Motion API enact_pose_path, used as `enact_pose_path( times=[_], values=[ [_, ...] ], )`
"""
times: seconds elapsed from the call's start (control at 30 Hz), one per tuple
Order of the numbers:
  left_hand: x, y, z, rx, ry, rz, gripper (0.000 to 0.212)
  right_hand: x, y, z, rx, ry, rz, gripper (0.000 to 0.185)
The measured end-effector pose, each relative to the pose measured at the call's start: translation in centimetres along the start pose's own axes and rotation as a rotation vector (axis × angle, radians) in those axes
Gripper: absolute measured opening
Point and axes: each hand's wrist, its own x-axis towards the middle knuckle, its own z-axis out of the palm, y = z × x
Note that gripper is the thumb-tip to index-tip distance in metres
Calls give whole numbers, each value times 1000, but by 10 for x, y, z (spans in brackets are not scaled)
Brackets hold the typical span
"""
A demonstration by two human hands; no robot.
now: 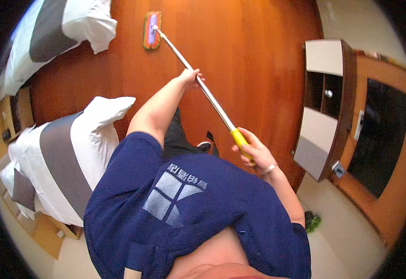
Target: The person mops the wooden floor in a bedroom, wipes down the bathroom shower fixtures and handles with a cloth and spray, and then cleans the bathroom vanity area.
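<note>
A flat mop with an orange and green fringed pad (pixel 147 31) and a purple plate lies on the reddish wooden floor (pixel 244 62), away from my body. Its metal pole (pixel 214 101) slants from the pad down to a yellow grip (pixel 239 138) near me. My left hand (pixel 190 77) is around the middle of the pole. Lower down, my right hand (pixel 257 150), with a pale band at the wrist, holds the yellow grip.
Two beds with white covers and grey runners, one nearer (pixel 95 136) and one farther (pixel 88 21), stand at the left. At the right are a brown and white cabinet (pixel 316 139) and a dark screen (pixel 377 136). A green plant (pixel 312 222) shows beside my right arm.
</note>
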Motion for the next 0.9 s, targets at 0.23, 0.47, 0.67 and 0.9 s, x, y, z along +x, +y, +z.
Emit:
enact_pose_path(
  times=[0.23, 0.47, 0.67, 0.9],
  values=[
    [16, -159, 83, 811, 32, -23, 44, -63, 160, -88, 388, 15, -9, 53],
    [-174, -381, 220, 971, -467, -665, 39, -326, 321, -117, 290, 512, 328, 48],
    [-239, -453, 312, 287, -462, -1007, 7, -408, 261, -111, -631, 794, 289, 65],
    [-188, -366, 297, -20, -461, -956, 10, -358, 232, -140, -1127, 909, 184, 54]
  ],
)
